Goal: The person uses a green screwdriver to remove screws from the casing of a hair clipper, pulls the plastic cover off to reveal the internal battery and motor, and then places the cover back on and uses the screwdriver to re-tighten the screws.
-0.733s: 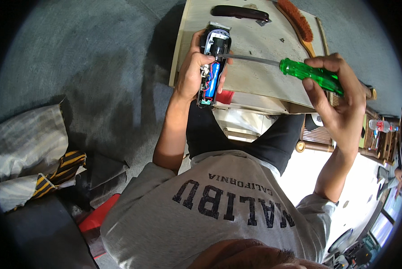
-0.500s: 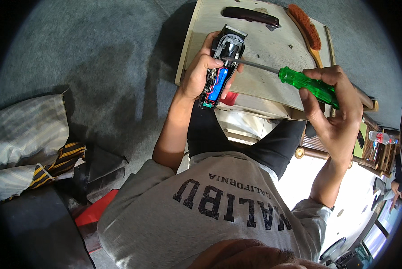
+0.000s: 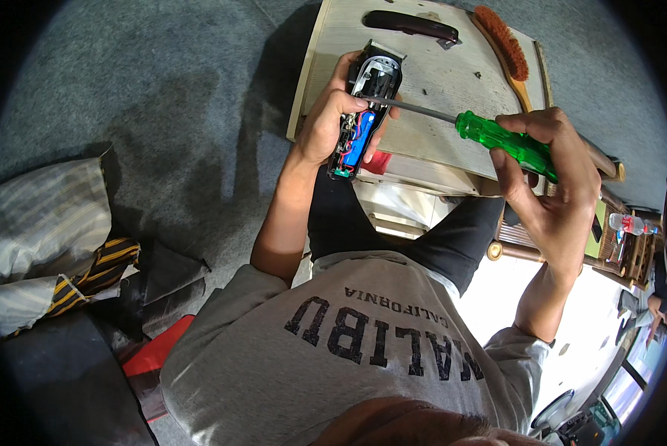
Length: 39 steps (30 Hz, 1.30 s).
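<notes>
My left hand [image 3: 326,123] is wrapped round an opened hair clipper [image 3: 378,78], its metal blade pointing away from me. Inside the bare body show a blue battery cell [image 3: 362,137], red wires and a small green board at the near end. In my right hand [image 3: 560,171] is a screwdriver with a clear green handle [image 3: 501,141], gripped between thumb and fingers. Its long shaft reaches left across the clipper, and the tip is at the middle of the body, beside my left thumb. Whether the tip touches a part I cannot tell.
A pale wooden table [image 3: 437,82] stands ahead, with a dark clipper cover [image 3: 411,26] and an orange-bristled brush [image 3: 506,44] on it. Small dark bits lie on its top. Striped cloth [image 3: 51,215] is heaped at left. A plastic bottle [image 3: 627,224] stands far right, near another person [image 3: 657,305].
Both hands, the clipper and the screwdriver stay in nearly the same pose. The whole view has shifted slightly, and the clipper appears tilted a little differently under the light.
</notes>
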Motion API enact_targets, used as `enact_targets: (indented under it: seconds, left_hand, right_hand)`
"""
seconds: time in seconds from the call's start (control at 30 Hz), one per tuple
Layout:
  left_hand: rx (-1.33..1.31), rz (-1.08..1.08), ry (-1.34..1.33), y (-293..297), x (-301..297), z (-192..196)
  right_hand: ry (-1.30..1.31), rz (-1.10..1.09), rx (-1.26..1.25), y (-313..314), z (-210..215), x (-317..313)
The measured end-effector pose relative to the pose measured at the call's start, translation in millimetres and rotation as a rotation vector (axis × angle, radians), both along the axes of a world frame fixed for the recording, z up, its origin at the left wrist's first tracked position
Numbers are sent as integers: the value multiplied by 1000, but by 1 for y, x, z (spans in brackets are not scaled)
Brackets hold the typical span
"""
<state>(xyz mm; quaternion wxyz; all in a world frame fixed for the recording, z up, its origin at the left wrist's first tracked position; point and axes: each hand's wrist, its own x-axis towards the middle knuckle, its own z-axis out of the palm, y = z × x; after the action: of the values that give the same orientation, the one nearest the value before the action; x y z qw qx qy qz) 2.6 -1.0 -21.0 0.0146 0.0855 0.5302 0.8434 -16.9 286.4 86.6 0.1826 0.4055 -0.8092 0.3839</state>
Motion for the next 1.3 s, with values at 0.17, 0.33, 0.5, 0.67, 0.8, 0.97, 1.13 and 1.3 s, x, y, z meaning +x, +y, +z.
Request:
enact_targets:
  seconds: [0.17, 0.33, 0.5, 0.67, 0.8, 0.97, 1.13, 1.3]
  left_hand:
    - [-170, 45, 51, 1, 0, -3]
    - [-326, 137, 99, 15, -1, -4]
    - [-343, 172, 115, 11, 4, -6]
    - [-365, 130, 80, 13, 0, -5]
    - [-384, 146, 93, 11, 1, -8]
    - [-390, 167, 94, 14, 1, -8]
    - [-382, 136, 99, 12, 0, -7]
    - [-372, 135, 109, 11, 1, -8]
  right_hand:
    - [-32, -30, 115, 4, 9, 7]
    - [-181, -148, 187, 8, 16, 14]
    - [-227, -66, 124, 14, 3, 2]
    - [-405, -123, 187, 27, 10, 8]
    - [-363, -134, 235, 27, 2, 5]
    - [-360, -65, 70, 29, -6, 9]
    - [-274, -91, -38, 33, -12, 10]
    - [-213, -203, 44, 29, -12, 15]
